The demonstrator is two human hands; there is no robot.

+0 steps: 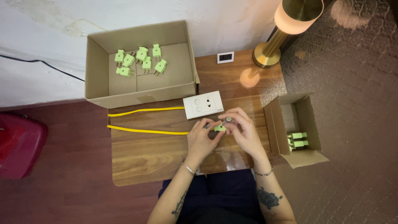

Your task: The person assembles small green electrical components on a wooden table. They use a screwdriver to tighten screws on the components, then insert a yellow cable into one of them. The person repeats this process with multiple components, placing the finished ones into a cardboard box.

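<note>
My left hand [202, 139] and my right hand [243, 132] meet over the front of a small wooden table [145, 155]. Between their fingertips sits a small light-green plug [219, 127], pinched from both sides. My right hand's fingers also hold a small round grey-tipped tool or part [228, 119] just above the plug. A yellow cable [145, 131] runs from the left edge of the table up to my left hand. Directly behind my hands lies a white socket plate [203, 105].
A large open cardboard box [96, 79] at the back left holds several green plugs [141, 60]. A smaller open box [313, 128] at the right holds a few more. A brass lamp [267, 54] and a small white socket [225, 57] stand at the back.
</note>
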